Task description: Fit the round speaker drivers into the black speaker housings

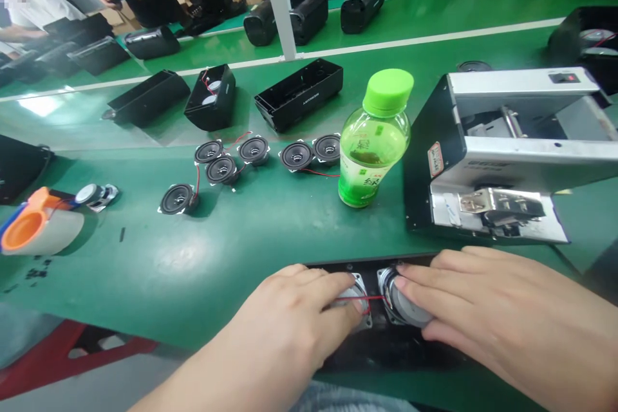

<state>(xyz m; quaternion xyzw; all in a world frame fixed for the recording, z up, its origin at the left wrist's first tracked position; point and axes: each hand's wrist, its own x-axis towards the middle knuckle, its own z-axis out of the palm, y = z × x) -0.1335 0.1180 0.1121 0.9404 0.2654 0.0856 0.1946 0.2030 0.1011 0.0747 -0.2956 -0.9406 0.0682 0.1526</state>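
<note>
A black speaker housing (386, 341) lies at the near edge of the green bench. Two round speaker drivers sit in it, joined by a red wire (375, 299). My left hand (294, 322) lies on the left driver (355, 299), fingers stretched flat over it. My right hand (492, 315) rests on the right driver (400, 302), fingers extended and pressing its back. Neither hand grips anything.
Several loose drivers (222, 168) with red wires lie mid-bench, beside a green-capped tea bottle (371, 141). A metal machine (506, 154) stands right. A tape dispenser (38, 225) sits left. Open black housings (299, 93) line the conveyor; other people's hands work at the far side.
</note>
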